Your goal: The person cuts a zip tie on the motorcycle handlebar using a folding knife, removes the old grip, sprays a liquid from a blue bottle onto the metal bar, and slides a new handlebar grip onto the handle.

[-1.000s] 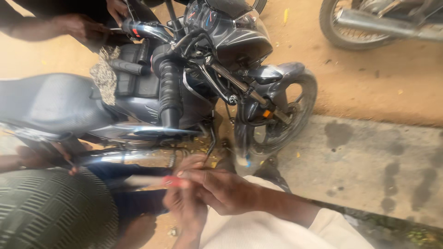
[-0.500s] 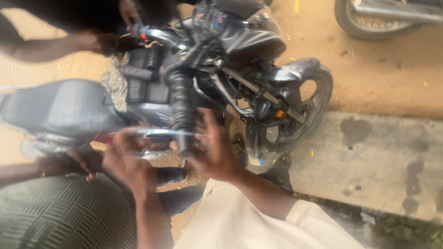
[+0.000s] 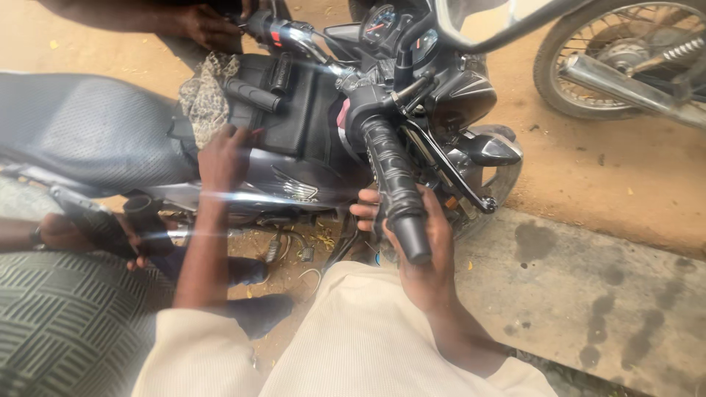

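Head view: right hand fingers wrap the handlebar grip.

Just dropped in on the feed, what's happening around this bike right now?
A person leans over a parked motorcycle. Their right hand wraps the near handlebar grip, and their left hand rests on the black tank cover. Another person's hand is at the far handlebar end, and a third person, low at the left, has a hand on a dark part beside the engine. A second bike's wheel stands nearby.
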